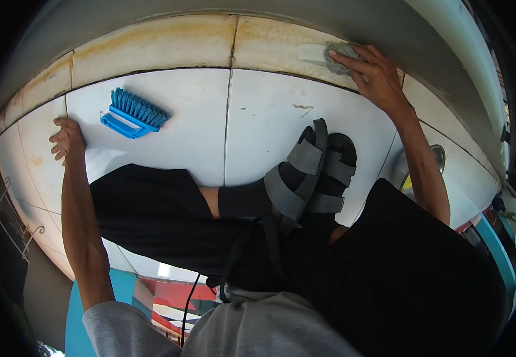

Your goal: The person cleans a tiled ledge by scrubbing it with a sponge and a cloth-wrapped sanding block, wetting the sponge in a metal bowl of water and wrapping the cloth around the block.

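Note:
My right hand [379, 76] presses a crumpled grey-green scouring pad [341, 56] against the stained, cream-coloured wall tile [276, 41]. A pale, whitish patch lies just left of the pad; I cannot tell whether it is foam or a solid piece. My left hand [67, 140] is at the far left, over the white floor tiles [180, 119], with loosely bent, parted fingers and nothing in them. To its right, apart from the hand, a blue scrubbing brush [133, 113] rests on the floor with its bristles facing the wall.
My feet, in grey-strapped sandals [302, 172], are on the tiles in the middle. Partly behind my right forearm stands a metal bowl [438, 156] with something yellow in it. A brown-stained tile strip runs along the wall's foot. A curled metal rack [28, 235] is at the left edge.

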`<action>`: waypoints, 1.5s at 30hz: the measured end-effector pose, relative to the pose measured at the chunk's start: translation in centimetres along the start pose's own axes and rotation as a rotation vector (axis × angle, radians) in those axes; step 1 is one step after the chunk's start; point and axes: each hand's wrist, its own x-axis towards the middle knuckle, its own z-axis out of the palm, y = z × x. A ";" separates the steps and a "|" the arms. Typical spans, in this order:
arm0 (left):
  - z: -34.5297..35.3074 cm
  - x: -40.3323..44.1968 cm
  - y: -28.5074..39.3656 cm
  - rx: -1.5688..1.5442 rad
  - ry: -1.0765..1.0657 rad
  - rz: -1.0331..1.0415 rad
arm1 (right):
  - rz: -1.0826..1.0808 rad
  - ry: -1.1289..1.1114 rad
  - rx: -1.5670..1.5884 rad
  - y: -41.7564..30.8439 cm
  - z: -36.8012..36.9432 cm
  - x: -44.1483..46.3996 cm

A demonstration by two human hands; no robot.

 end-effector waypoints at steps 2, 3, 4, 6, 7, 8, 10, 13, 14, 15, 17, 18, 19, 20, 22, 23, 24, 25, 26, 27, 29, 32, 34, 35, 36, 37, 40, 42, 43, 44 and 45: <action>0.6 0.4 -0.6 0.002 0.020 -0.001 | -0.107 0.017 0.040 -4.9 1.2 4.0; 0.9 0.7 -0.9 -0.006 0.011 0.036 | -0.135 0.023 0.028 -6.5 1.7 5.4; 0.5 0.5 -0.9 -0.012 0.001 0.075 | -0.138 0.027 0.032 -6.6 1.6 5.2; -0.1 0.2 -0.8 -0.001 -0.006 0.053 | -0.129 -0.001 -0.026 -6.5 1.3 4.4; -0.2 -0.1 -0.4 0.005 -0.016 0.023 | -0.100 -0.081 0.007 -5.1 0.0 2.9; 0.0 0.0 -0.3 0.006 -0.019 0.016 | -0.035 -0.158 0.000 -3.5 -1.7 0.9; 0.2 0.3 -0.6 0.009 -0.021 0.035 | -0.035 -0.052 -0.073 1.2 -3.2 -4.0; -0.1 -0.1 -0.1 0.009 0.007 -0.006 | 0.040 -0.159 -0.056 5.5 -4.5 -8.2; 0.2 0.2 -0.7 0.025 0.002 -0.012 | 0.029 -0.154 -0.043 5.8 -4.4 -8.5; 0.6 0.6 -0.7 0.055 0.059 -0.008 | 0.026 -0.143 -0.035 6.0 -4.5 -8.8; 1.1 0.7 -0.5 0.056 0.123 -0.014 | -0.102 -0.057 -0.040 3.1 -3.2 -5.8; 0.9 0.7 -0.3 0.048 0.125 -0.011 | -0.126 -0.041 -0.048 1.6 -1.7 -4.3; 0.5 0.7 -0.3 0.040 0.063 -0.012 | -0.118 -0.030 -0.045 -0.5 -0.8 -2.4; 0.2 0.6 -0.3 0.035 0.001 -0.012 | -0.131 -0.042 0.027 -2.8 -0.4 -0.2; 0.1 0.4 -0.2 0.038 0.013 -0.006 | -0.172 0.016 0.047 -5.8 1.4 2.8; 0.2 0.4 -0.4 0.048 0.020 0.000 | -0.144 -0.001 0.024 -7.0 1.5 3.5; 0.1 0.5 -0.6 0.046 0.025 0.002 | -0.118 -0.017 0.000 -7.7 1.3 4.0; 0.4 1.0 -1.1 0.037 0.021 0.014 | -0.115 -0.014 0.000 -7.3 0.9 3.2; 0.5 0.9 -0.8 0.023 0.014 0.026 | -0.098 -0.037 0.000 -6.1 0.1 1.8; 0.7 0.9 -0.3 0.017 0.013 0.026 | -0.084 -0.061 -0.001 -4.7 -0.8 0.3; -0.2 -0.1 0.0 0.029 0.010 -0.016 | -0.093 -0.040 -0.079 -0.3 -2.9 -3.5; 0.0 0.3 -0.1 0.046 0.021 0.009 | -0.021 -0.112 -0.077 4.7 -4.3 -7.6; -0.1 -0.2 -0.1 0.061 0.013 -0.033 | 0.014 -0.137 -0.060 5.4 -4.1 -8.6; 0.3 0.4 -0.4 0.077 0.010 -0.018 | -0.060 -0.072 -0.061 4.5 -3.9 -7.3; 0.5 1.0 -0.6 0.088 0.012 -0.005 | -0.089 -0.069 -0.047 3.0 -3.2 -5.9; 0.9 1.5 -0.8 0.097 0.032 0.004 | -0.118 -0.060 -0.035 1.2 -2.3 -4.3; 1.1 1.8 -1.1 0.077 0.027 0.028 | -0.161 0.000 0.014 -4.2 0.3 1.0; 1.1 1.7 -1.0 0.071 0.028 0.029 | -0.144 -0.012 0.008 -7.2 1.2 3.6; 1.0 1.6 -1.0 0.072 0.028 0.024 | -0.148 -0.013 -0.003 -7.5 1.5 3.8; 0.9 1.6 -1.1 0.063 0.031 0.026 | -0.153 -0.010 -0.016 -7.5 1.6 4.0; 0.8 1.7 -1.3 0.075 0.014 0.017 | -0.147 -0.006 -0.018 -6.9 1.1 3.3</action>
